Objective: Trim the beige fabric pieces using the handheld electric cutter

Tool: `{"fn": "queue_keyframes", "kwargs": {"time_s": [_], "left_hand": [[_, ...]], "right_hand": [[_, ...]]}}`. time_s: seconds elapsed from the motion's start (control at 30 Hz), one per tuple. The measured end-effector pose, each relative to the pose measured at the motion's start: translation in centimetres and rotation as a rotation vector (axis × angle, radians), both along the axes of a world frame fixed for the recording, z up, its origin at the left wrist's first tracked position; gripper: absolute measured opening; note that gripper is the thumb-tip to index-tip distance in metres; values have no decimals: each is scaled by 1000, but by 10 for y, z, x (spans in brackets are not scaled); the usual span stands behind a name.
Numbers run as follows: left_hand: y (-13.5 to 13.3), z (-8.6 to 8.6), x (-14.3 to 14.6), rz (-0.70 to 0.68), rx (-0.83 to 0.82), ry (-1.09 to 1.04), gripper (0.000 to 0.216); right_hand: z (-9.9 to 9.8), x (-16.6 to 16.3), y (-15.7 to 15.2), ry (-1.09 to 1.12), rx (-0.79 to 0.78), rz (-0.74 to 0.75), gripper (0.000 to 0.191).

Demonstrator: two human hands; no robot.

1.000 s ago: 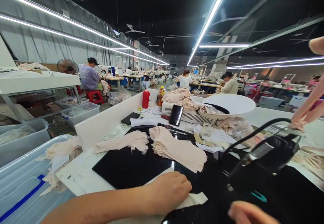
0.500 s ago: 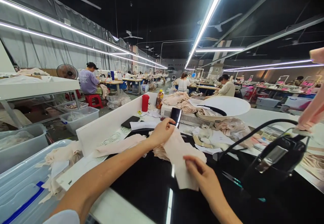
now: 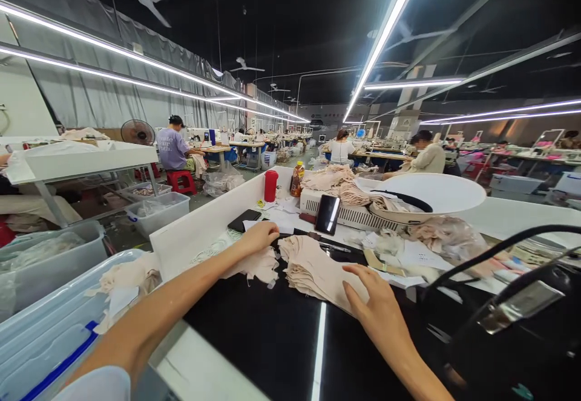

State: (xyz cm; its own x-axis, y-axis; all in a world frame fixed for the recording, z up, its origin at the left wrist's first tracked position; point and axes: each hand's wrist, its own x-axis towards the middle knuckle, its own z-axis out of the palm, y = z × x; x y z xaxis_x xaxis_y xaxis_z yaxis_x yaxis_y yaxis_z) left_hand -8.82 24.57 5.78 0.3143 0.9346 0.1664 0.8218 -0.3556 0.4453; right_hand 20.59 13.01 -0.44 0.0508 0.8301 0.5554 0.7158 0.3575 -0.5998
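Observation:
My left hand [image 3: 259, 237] is over the left-hand pile of pale pink fabric pieces [image 3: 256, 266], its fingers loosely bent and no cloth visible in them. To the right lies a fanned stack of the same cut pieces [image 3: 308, 265] on the black glossy work surface [image 3: 272, 334]. At that stack's near right end is my right hand [image 3: 374, 298], thumb and fingers spread against the top piece. Behind the stack a phone [image 3: 327, 215] leans upright, with a pen [image 3: 334, 247] lying in front of it.
A black machine [image 3: 521, 310] with a thick curved hose stands at right. Behind are a large white round dish [image 3: 436, 198], more stacked fabric [image 3: 333, 180], a red cup [image 3: 270, 185] and a bottle [image 3: 297, 178]. Plastic bins [image 3: 59, 256] stand at left; several people sit at sewing tables beyond.
The fabric piece that both hands held up now lies on the stack. My left hand has let go and moved left; my right hand has stayed by its near end. The view has shifted.

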Motion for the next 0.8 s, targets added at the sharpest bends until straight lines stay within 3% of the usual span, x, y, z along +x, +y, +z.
{"fn": "queue_keyframes", "kwargs": {"time_s": [0.1, 0.2, 0.33, 0.8], "left_hand": [[-18, 0, -39, 30, -47, 95, 34], [-38, -9, -58, 53, -60, 149, 34], [-52, -19, -60, 72, -30, 154, 33], [-57, -20, -69, 52, 26, -22, 30]], "right_hand": [[-1, -8, -11, 1, -5, 54, 29], [-2, -15, -18, 47, -41, 106, 27], [-1, -24, -29, 66, -66, 156, 25], [-4, -39, -53, 71, -82, 319, 20]]}}
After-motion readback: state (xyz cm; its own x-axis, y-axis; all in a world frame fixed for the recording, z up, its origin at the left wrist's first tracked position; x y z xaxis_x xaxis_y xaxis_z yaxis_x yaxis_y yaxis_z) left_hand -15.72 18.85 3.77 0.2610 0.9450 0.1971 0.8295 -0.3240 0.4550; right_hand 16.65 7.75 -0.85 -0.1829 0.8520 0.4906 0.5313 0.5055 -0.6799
